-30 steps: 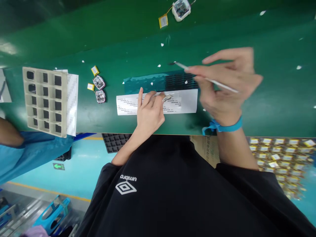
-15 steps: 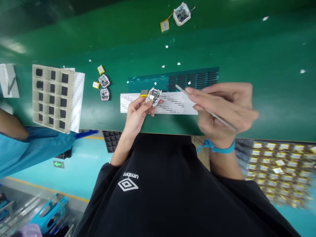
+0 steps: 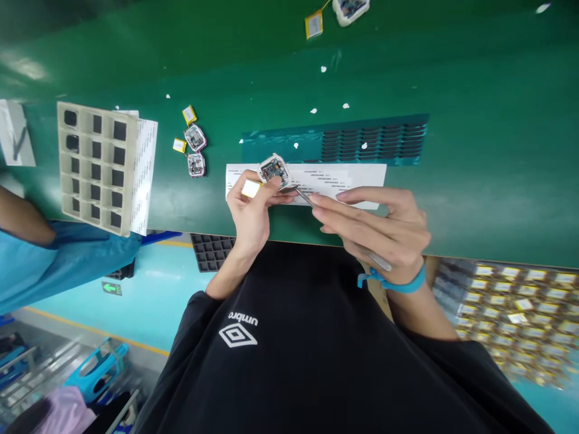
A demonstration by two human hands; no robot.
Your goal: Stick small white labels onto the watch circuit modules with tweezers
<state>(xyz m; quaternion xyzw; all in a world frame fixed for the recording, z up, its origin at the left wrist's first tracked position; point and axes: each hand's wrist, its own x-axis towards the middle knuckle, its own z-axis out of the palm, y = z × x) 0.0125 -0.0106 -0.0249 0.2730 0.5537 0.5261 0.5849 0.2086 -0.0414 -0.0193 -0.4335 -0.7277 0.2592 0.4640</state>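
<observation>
My left hand (image 3: 252,216) is closed on a small white square device housing (image 3: 273,169), its green circuit board facing up. A yellow-edged battery (image 3: 251,188) rests against the fingers of that hand. In my right hand (image 3: 382,226) is a pair of metal tweezers (image 3: 304,196), held between thumb and fingers. Their tips are at the housing's lower right edge, by the left fingertips; whether they touch or grip anything there I cannot tell. Beneath the hands lies a white printed sheet (image 3: 368,176), and just behind it a teal film (image 3: 275,148) bearing rows of dark strips.
Two more housings (image 3: 195,138) with batteries (image 3: 180,145) lie to the left, another housing (image 3: 350,9) at the back. A beige compartment tray (image 3: 129,175) stands left, near a co-worker's blue sleeve (image 3: 67,259). Many batteries (image 3: 500,301) fill a surface at lower right.
My right hand has moved left and down, bringing the tweezers' tips to the housing. My left hand has turned the housing, and the battery now hangs nearer the palm. The view has shifted slightly.
</observation>
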